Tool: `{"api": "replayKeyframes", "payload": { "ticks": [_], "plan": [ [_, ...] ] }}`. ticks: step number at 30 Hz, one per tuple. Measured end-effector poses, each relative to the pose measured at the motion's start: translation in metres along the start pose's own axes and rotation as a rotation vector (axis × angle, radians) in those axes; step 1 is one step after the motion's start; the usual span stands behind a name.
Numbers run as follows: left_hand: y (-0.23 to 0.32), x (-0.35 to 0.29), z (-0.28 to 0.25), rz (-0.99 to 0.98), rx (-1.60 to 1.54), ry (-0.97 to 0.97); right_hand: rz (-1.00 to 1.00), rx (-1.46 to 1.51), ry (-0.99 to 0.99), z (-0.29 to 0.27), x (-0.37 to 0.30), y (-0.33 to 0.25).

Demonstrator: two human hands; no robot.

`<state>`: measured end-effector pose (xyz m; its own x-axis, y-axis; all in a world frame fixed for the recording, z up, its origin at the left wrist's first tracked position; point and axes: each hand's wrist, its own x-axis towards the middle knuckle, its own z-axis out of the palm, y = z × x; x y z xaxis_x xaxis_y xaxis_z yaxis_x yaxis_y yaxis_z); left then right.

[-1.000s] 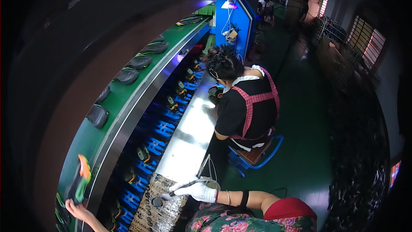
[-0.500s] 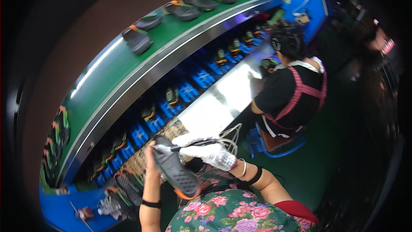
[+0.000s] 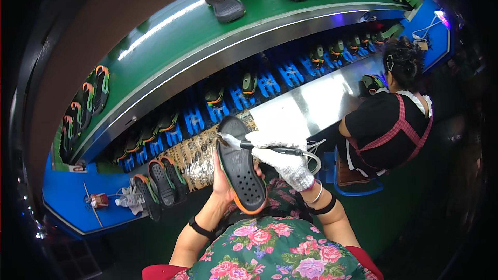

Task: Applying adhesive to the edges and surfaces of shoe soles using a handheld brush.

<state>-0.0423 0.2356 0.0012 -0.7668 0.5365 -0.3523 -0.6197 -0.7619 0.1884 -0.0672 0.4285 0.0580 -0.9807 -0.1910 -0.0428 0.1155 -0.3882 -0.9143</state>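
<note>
A dark shoe sole (image 3: 239, 179) with an orange-and-green edge and a perforated heel is held up in front of my floral apron, toe end away from me. My bare left hand (image 3: 223, 182) grips it from below, thumb along the left edge and fingertips showing at the right edge. My right hand (image 3: 288, 158), in a white knitted glove, is closed round a brush (image 3: 280, 150) with a black handle and a pale cable or tube at its rear. The brush's bristle end lies over the toe part of the sole, apparently touching it.
A green conveyor belt (image 3: 171, 46) carrying several soles curves across the far side. Below runs a row of blue racks (image 3: 194, 121). More soles (image 3: 163, 182) and a plastic bottle (image 3: 128, 200) lie left. A seated co-worker (image 3: 389, 119) is at the right by the metal worktop (image 3: 321, 105).
My view has turned, so the bench and co-worker appear shifted. My left hand holds the sole nearer its middle instead of by the toe. The brush stays at the toe part.
</note>
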Motion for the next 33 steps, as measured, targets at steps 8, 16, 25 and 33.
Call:
{"api": "replayKeyframes", "payload": {
  "ticks": [8, 16, 25, 33],
  "plan": [
    [0.014, 0.012, 0.022, 0.249, -0.069, -0.145, -0.540, -0.555, -0.022, 0.016, 0.015, -0.026],
    [0.004, 0.017, 0.029, 0.398, 0.024, -0.048, -0.696, -0.893, -0.007, 0.014, 0.020, -0.018],
    [-0.005, 0.026, 0.034, 0.430, 0.503, 0.334, -0.727, -0.909, -0.222, 0.017, 0.015, -0.001],
    [0.001, 0.030, 0.024, 0.493, 0.491, 0.292, -0.763, -0.854, -0.112, 0.021, 0.029, -0.015]
  ]
}}
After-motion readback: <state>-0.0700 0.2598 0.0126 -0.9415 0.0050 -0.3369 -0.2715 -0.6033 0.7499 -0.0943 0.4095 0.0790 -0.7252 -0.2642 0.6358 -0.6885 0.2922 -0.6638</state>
